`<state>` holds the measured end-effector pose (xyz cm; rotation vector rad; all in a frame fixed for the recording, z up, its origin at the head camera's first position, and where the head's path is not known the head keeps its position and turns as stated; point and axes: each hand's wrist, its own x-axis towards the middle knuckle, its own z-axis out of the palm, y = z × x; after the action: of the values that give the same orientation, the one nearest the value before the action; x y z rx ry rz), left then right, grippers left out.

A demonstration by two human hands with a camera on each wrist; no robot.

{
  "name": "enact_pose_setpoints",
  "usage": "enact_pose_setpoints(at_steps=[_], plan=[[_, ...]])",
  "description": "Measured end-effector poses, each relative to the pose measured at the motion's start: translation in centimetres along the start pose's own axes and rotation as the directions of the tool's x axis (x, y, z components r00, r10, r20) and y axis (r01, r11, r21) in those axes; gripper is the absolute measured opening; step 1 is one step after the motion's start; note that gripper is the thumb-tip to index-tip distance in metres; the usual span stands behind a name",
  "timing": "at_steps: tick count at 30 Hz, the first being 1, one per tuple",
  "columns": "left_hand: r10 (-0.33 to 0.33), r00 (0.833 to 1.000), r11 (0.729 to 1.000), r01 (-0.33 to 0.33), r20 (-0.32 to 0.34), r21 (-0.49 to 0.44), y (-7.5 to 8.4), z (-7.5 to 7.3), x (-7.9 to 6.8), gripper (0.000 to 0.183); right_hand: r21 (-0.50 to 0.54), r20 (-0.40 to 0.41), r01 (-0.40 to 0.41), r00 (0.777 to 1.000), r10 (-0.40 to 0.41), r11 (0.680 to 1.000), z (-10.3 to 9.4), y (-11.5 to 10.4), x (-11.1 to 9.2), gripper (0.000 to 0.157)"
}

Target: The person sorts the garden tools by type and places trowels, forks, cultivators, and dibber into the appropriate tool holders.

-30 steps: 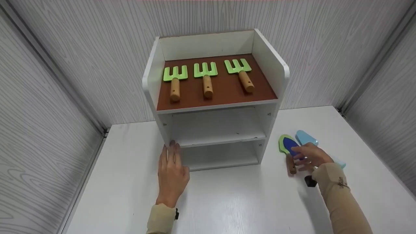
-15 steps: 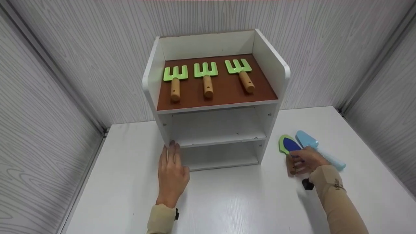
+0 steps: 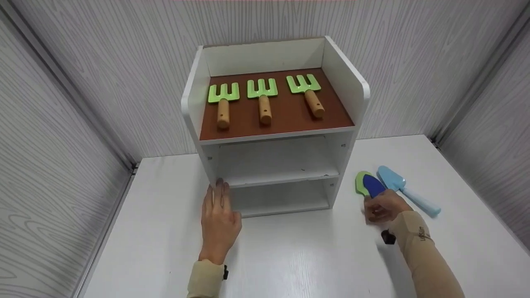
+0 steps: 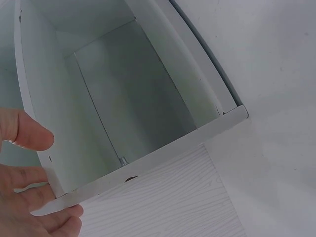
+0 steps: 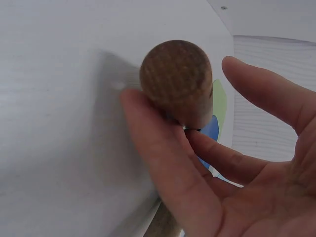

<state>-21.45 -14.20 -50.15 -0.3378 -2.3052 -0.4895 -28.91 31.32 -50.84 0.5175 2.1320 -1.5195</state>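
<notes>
My right hand (image 3: 387, 205) is at the wooden handle (image 5: 175, 79) of a green trowel (image 3: 361, 179) on the table. In the right wrist view its fingers lie loosely bent along that handle, and the thumb stands apart from it. Beside the green trowel lies a trowel with a blue blade (image 3: 373, 185); the hand covers its lower part. To the right is a light blue trowel (image 3: 419, 201). My left hand (image 3: 219, 223) rests against the left front edge of a white shelf unit (image 3: 285, 134), fingers extended, touching the edge in the left wrist view.
Three green hand forks (image 3: 262, 89) with wooden handles lie in a row on the brown top of the unit. Two lower compartments, with a shelf (image 3: 277, 159) between them, face the front. Wood-grain panels (image 3: 136, 54) enclose the white table (image 3: 285, 256) behind and at the sides.
My right hand has moved left and down to the green trowel's handle. The blue blade has shifted slightly right, and the light blue trowel's handle is uncovered. My left hand has stayed put.
</notes>
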Motion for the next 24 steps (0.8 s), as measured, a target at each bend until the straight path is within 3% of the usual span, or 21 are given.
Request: enact_pose_setpoints(at_steps=[7,9,15,24], plan=[[0.007,1.000,1.000,-0.007,0.002,-0.001,0.0,0.0,0.0,0.064,-0.038,0.003,0.018,1.000,-0.018,0.999,-0.2,0.2,0.3,0.016],[0.008,1.000,1.000,-0.008,0.003,-0.002,0.0,0.0,0.0,0.065,-0.038,0.009,0.022,1.000,-0.022,0.999,-0.4,0.3,0.3,0.022],[0.007,1.000,1.000,-0.007,0.006,0.004,-0.1,0.0,-0.1,0.066,0.036,0.076,0.025,0.997,-0.028,0.999,-1.3,0.9,0.4,0.060],[0.000,1.000,1.000,0.000,0.003,0.005,0.0,0.0,-0.1,0.061,0.189,0.132,-0.016,0.991,-0.009,0.982,-1.5,1.5,0.8,0.070]])
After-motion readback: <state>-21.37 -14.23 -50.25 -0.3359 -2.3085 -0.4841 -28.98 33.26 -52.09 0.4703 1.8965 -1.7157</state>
